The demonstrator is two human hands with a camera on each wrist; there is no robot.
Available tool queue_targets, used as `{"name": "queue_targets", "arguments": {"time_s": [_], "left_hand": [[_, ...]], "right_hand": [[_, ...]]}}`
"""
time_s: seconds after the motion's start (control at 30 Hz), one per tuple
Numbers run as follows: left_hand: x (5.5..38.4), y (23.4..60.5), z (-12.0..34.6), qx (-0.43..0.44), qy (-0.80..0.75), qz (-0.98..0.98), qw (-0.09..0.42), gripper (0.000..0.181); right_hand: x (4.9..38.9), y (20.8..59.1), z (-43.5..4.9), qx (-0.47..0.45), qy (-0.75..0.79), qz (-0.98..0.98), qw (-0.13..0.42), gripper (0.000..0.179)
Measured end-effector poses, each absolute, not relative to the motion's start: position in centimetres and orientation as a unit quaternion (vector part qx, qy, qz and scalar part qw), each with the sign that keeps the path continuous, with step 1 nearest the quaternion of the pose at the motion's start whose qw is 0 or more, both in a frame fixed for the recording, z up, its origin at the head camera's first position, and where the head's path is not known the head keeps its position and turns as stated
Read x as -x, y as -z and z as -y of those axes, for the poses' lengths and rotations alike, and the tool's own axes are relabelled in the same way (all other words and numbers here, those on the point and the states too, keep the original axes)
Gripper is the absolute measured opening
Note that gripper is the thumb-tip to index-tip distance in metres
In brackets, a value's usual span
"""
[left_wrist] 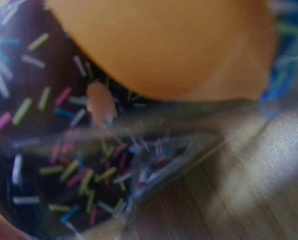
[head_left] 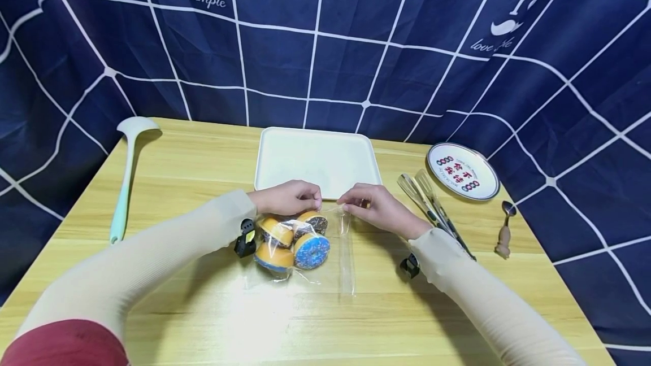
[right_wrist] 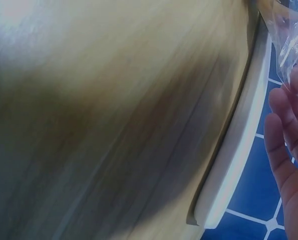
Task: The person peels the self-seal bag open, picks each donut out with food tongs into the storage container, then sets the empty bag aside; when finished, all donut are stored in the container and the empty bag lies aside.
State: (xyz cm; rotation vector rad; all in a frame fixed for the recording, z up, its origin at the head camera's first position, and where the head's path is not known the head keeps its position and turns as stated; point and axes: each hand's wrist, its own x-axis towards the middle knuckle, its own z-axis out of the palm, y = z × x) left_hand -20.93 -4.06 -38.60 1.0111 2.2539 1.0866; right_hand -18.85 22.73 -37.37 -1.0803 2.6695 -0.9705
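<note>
A clear plastic bag [head_left: 347, 256] lies on the table with several toy doughnuts inside. One doughnut [head_left: 311, 251] has blue icing facing up, and another [head_left: 314, 222] shows dark icing with sprinkles. My left hand [head_left: 289, 197] pinches the bag's far edge just above the doughnuts. A short way to the right, my right hand [head_left: 378, 208] pinches the same edge between thumb and fingertips. In the right wrist view the gathered film [right_wrist: 289, 47] runs to those fingertips. Sprinkled dark icing [left_wrist: 63, 175] and an orange doughnut side fill the left wrist view, behind film.
A white tray [head_left: 317, 157] sits right behind both hands. To the right are metal utensils with dark handles [head_left: 432, 202], a printed plate [head_left: 463, 171] and a small wooden-handled spoon [head_left: 503, 233]. A ladle [head_left: 124, 185] lies at the left. Blue cloth hangs behind the table.
</note>
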Motion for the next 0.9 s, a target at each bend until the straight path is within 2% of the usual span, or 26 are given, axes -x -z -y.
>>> {"name": "queue_targets", "arguments": {"time_s": [0.43, 0.9], "left_hand": [[20.8, 38.6, 4.0, -0.366, -0.391, -0.814, 0.224, 0.018], [20.7, 38.5, 4.0, -0.378, -0.387, -0.81, 0.225, 0.017]], "right_hand": [[19.0, 37.0, -22.2, 0.36, 0.275, -0.888, 0.071, 0.004], [18.9, 36.5, -21.5, 0.372, 0.198, -0.903, 0.086, 0.005]]}}
